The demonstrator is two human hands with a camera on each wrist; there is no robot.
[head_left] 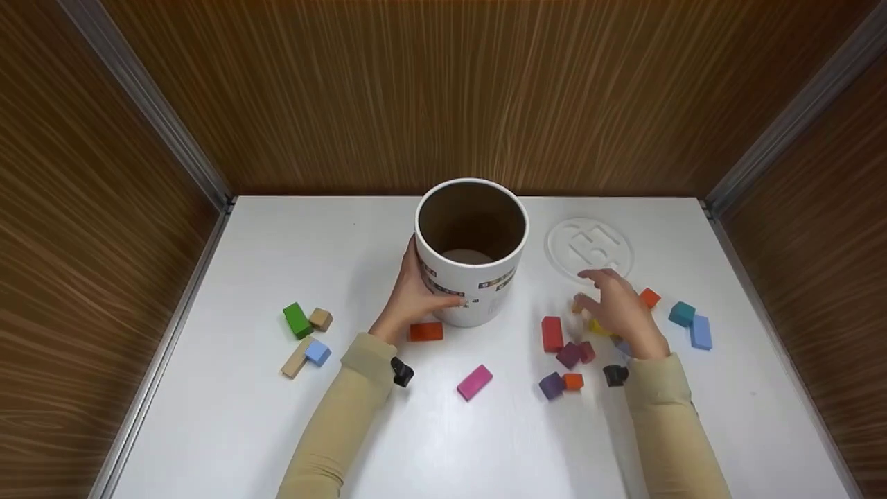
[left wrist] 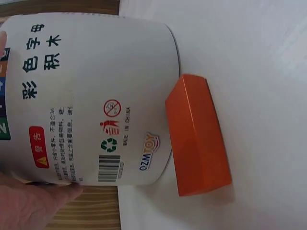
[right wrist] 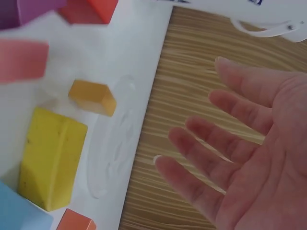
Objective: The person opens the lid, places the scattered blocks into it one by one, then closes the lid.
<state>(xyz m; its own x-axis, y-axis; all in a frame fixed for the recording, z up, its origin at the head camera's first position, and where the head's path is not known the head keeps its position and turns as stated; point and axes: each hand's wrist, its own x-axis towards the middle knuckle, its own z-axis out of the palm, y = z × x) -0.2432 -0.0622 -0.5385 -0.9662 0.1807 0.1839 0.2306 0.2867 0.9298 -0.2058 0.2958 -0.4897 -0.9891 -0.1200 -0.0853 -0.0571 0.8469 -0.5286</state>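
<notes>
A tall white canister (head_left: 472, 305) with printed lettering stands upright at the middle of the table; inside, only its bottom shows. My left hand (head_left: 414, 294) grips its left side, thumb across the front and fingers partly hidden behind. In the left wrist view an orange-red block (left wrist: 197, 136) lies close against the canister's base. Over the blocks on the right hovers my right hand (head_left: 620, 308), fingers spread and holding nothing. Below it are a yellow block (right wrist: 53, 158) and a small light-orange block (right wrist: 93, 97). A red block (head_left: 552, 334) lies left of that hand.
A round, translucent white lid (head_left: 565, 253) lies flat behind my right hand. Left of the canister sit a green block (head_left: 298, 320) and several tan and blue ones. A pink block (head_left: 475, 382) is in front. Wood-grain walls (head_left: 471, 90) enclose the white table (head_left: 291, 235).
</notes>
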